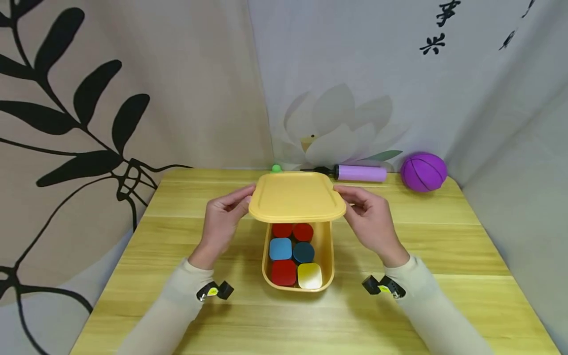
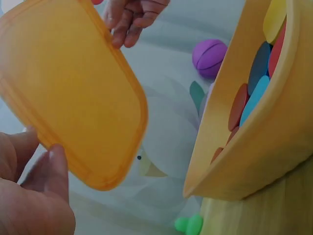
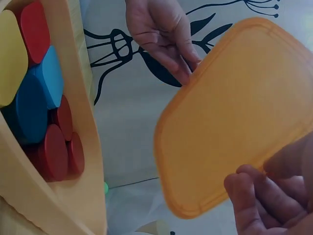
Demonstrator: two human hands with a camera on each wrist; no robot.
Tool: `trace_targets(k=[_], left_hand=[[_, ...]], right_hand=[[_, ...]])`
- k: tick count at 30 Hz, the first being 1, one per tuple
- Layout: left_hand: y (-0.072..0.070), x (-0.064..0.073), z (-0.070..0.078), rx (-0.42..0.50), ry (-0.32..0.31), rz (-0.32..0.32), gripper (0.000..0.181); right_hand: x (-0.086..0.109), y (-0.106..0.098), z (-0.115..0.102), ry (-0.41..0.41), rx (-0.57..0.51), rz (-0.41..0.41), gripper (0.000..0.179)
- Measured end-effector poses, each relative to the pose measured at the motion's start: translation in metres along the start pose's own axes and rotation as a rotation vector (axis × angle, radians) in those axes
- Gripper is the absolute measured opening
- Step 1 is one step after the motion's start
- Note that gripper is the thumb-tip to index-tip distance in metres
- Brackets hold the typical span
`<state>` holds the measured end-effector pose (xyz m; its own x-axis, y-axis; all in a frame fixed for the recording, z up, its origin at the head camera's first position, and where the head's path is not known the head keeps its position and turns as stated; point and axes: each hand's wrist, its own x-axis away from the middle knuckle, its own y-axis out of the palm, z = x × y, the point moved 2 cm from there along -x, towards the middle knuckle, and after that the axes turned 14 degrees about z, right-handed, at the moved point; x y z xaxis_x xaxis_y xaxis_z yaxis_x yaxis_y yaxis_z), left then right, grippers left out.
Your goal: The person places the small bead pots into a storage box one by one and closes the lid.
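A yellow lid (image 1: 297, 197) with rounded corners is held up over the far part of a yellow box (image 1: 328, 256). My left hand (image 1: 225, 217) pinches the lid's left edge between thumb and fingers. At the opposite edge, my right hand (image 1: 370, 217) grips it the same way. Inside the box sit several blocks: a red block (image 1: 283, 272), a yellow block (image 1: 309, 275), a light blue block (image 1: 280, 249), a dark blue block (image 1: 303, 252) and red round ones (image 1: 303, 231) farther back. The lid hides the box's far end in the head view.
Along the back of the wooden table (image 1: 199, 315) lie a purple pump (image 1: 361, 173) and a purple ball (image 1: 423, 172). A small green object (image 1: 276, 168) peeks out behind the lid. A printed curtain (image 1: 199, 88) hangs just past the table's back edge.
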<state>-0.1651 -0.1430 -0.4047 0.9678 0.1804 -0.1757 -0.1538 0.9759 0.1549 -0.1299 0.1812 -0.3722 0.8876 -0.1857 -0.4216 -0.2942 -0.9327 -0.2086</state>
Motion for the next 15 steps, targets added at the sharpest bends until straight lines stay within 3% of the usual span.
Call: trace_targets(k=[4,8,11,15], left_hand=[[0.000,0.004,0.002,0.082,-0.051,-0.047,0.041],[0.000,0.006,-0.001,0.166,-0.128,-0.044,0.044],[-0.001,0.008,-0.005,0.191,-0.195,-0.041,0.045],[-0.004,0.010,-0.011,0.151,-0.263,-0.073,0.050]], right_hand=[[0.002,0.002,0.005,0.034,-0.075,0.015,0.024],[0.003,0.005,0.010,0.096,-0.106,0.030,0.021],[0.003,0.007,0.016,0.136,-0.094,0.021,0.020],[0.003,0.006,0.026,0.191,-0.095,-0.033,0.026]])
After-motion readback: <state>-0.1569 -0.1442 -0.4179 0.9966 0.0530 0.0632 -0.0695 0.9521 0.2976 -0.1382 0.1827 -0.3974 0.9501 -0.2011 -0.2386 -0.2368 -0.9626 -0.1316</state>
